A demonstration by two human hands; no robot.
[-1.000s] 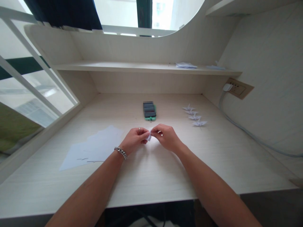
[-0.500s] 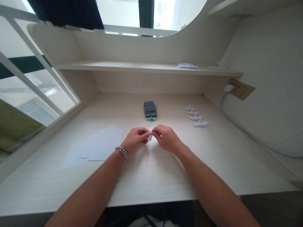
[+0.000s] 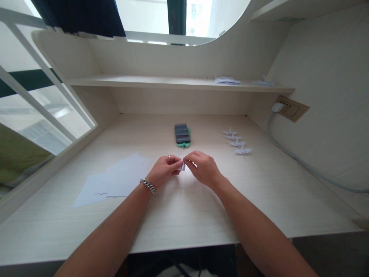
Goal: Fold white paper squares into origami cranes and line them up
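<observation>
Both hands meet over the middle of the pale wooden desk. My left hand, with a ring and a chain bracelet, pinches one side of a small folded piece of white paper. My right hand pinches its other side. Most of the paper is hidden between the fingertips. Flat white paper sheets lie just left of my left hand.
A phone in a green case lies behind the hands. Several folded paper cranes sit in a row at the right. The shelf above carries more folded paper. A wall socket with a grey cable is at the right.
Both hands stay pinched on the small paper in the same spot; the fingers shift only slightly.
</observation>
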